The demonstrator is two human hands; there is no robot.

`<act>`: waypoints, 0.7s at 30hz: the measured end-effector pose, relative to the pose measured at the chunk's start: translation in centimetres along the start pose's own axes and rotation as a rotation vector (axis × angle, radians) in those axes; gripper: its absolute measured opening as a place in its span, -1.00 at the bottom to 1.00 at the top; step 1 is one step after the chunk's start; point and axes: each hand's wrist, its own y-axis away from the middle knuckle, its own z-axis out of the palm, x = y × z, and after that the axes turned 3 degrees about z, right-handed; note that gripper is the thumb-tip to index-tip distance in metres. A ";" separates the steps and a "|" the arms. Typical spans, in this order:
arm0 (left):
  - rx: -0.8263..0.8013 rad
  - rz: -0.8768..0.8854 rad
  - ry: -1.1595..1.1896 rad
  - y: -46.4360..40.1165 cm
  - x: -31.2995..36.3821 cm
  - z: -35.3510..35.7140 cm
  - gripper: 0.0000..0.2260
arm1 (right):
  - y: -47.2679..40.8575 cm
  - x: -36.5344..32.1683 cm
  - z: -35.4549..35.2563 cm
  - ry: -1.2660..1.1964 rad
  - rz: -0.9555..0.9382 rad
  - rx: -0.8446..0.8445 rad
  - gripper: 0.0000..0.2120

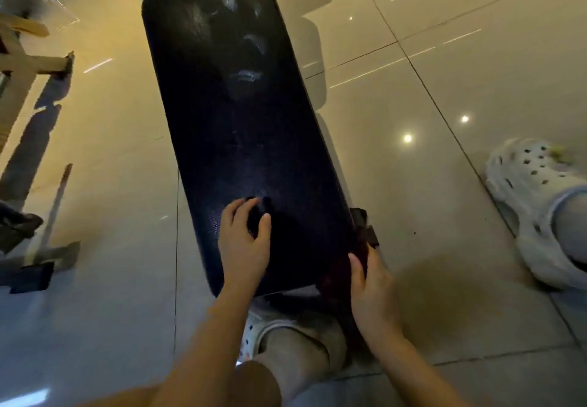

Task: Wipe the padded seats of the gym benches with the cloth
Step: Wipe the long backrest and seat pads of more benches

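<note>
Seat: black padded seat (241, 127), smudged.
Left hand (243, 241): fingers curled on a dark cloth (255, 221), near end.
Right hand (370, 282): fingers clasping the seat's near right corner.

One head-worn wide-angle view looks steeply down from close above the near end of the black padded bench seat (241, 140), facing along its length across the glossy tiled floor (476, 57).

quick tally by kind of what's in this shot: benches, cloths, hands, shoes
padded bench: 1
dark cloth, under the left hand: 1
hands, left hand and right hand: 2
white clogs: 2
total: 6
</note>
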 end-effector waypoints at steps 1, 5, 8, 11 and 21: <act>0.032 -0.055 0.050 1.3 -0.2 0.1 -0.75 | 0.1 -0.1 0.0 -0.048 -0.021 0.045 -0.28; 0.146 -0.207 0.186 4.6 -1.6 0.1 -0.82 | -0.1 -3.2 0.0 -0.131 -0.282 0.103 -0.42; 0.188 -0.269 0.251 4.9 -3.0 -0.4 -0.82 | -2.6 -4.8 1.8 0.214 -0.592 -0.019 -0.47; 0.243 -0.269 0.295 4.5 -3.3 -0.9 -0.82 | -4.7 -3.5 3.5 0.823 -0.788 -0.094 -0.43; 0.267 -0.287 0.311 1.7 -2.1 0.1 -0.82 | -13.7 -9.0 5.1 0.979 -1.216 -0.283 -0.46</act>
